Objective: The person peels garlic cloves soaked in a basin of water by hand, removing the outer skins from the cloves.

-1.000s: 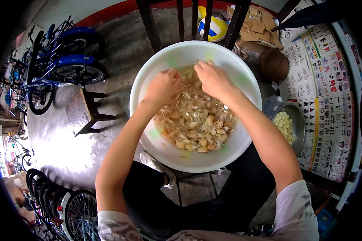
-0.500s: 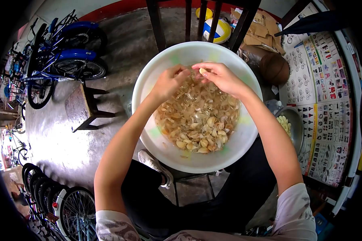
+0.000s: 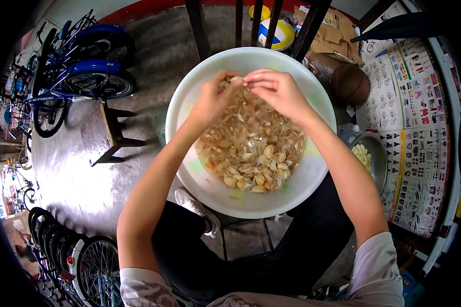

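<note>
A pale garlic clove (image 3: 235,80) sits between the fingertips of my two hands, over the far side of a large white plastic basin (image 3: 189,189). My left hand (image 3: 216,97) pinches the clove between thumb and fingers. From the other side, my right hand (image 3: 280,94) has its fingertips closed against the clove's end. Below them the basin holds water with many floating garlic skins (image 3: 241,128). Unpeeled garlic cloves (image 3: 259,180) gather toward the near side of the water.
To the right, a metal bowl (image 3: 378,163) holds peeled cloves (image 3: 361,156), beside a clear plastic container (image 3: 347,133). A dark wooden chair back (image 3: 197,30) rises behind the basin. At left stand a wooden stool (image 3: 105,134) and bicycles (image 3: 92,77). A basketball (image 3: 350,86) lies at right.
The clove has moved left from my right fingertips to between both hands. My right hand has shifted slightly left and up, and the fingertips of both hands now meet.
</note>
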Demonstrator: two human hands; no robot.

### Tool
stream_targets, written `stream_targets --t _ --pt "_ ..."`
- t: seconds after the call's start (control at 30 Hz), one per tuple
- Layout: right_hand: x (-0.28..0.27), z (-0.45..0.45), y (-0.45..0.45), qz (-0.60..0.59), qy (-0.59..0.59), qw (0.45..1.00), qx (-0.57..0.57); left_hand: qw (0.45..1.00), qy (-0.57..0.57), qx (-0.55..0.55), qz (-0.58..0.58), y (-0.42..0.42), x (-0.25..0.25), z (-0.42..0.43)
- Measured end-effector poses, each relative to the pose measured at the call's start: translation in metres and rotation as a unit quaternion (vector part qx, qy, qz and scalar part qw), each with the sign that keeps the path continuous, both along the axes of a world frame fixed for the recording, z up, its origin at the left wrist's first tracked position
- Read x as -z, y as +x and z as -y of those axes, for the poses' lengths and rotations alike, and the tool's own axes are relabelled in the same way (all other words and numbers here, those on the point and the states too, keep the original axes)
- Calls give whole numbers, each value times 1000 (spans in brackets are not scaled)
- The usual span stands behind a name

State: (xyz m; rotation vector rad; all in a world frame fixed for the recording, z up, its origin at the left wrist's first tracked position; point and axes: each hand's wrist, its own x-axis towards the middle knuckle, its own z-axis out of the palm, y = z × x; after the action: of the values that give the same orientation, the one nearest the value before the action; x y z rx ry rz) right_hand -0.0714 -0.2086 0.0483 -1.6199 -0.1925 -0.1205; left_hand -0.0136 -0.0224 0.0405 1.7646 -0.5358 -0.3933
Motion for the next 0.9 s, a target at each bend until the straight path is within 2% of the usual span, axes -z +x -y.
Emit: stream_targets --t 0.07,0.1,0.13,0.17,0.2,0.23,0.27,0.3,0.33,0.4,0.43,0.5,0.57,0.63,0.67,0.7,0.77,0.8,0.83,0.9 --pt "-24 7 -3 -165 -23 983 78 999 -29 -37 -14 7 -1 -4" --pt "-22 15 -6 -166 -23 983 78 999 -29 -37 -15 9 -2 -6" --pt "-19 26 -8 -229 -176 957 0 988 -73 -48 -127 11 -4 -9" --pt "-16 33 -9 -284 -325 899 -77 963 -117 -57 -238 13 -7 -10" --pt "-13 34 -13 -283 -326 899 -77 935 -166 -73 -305 11 -14 -9" --pt "-9 31 -23 -268 -404 866 -121 935 -166 -74 -305 12 -17 -9" --pt "-4 28 -31 -252 -478 825 -164 894 -232 -62 -379 13 -19 -11" --pt "5 24 -36 -254 -477 825 -167 842 -295 -50 -450 13 -19 -13" --pt "16 20 -40 -227 -532 803 -143 841 -295 -51 -451 15 -19 -16" --pt "30 8 -49 -166 -622 758 -100 795 -358 29 -490 19 -21 -21" --pt "33 5 -50 -166 -623 758 -100 795 -359 29 -489 18 -22 -21" --pt "34 -2 -49 -137 -612 770 -119 803 -358 15 -476 18 -25 -22" --pt "21 1 -44 -170 -591 775 -143 806 -362 18 -469 20 -24 -25" --pt "16 10 -39 -241 -474 844 -74 807 -363 24 -465 19 -26 -28" --pt "22 19 -36 -156 -448 879 -55 807 -365 19 -464 19 -28 -30" --pt "18 23 -35 -156 -447 879 -56 806 -367 15 -464 17 -30 -31" --pt "10 29 -34 -266 -256 929 3 788 -392 -8 -474 14 -36 -37" --pt "-7 24 -37 -331 -160 930 3 770 -415 -29 -484 11 -39 -42" --pt "-8 19 -43 -330 -158 931 4 771 -414 -28 -484 6 -40 -46" --pt "-12 14 -55 -356 25 934 17 812 -355 -89 -454 -8 -41 -50"
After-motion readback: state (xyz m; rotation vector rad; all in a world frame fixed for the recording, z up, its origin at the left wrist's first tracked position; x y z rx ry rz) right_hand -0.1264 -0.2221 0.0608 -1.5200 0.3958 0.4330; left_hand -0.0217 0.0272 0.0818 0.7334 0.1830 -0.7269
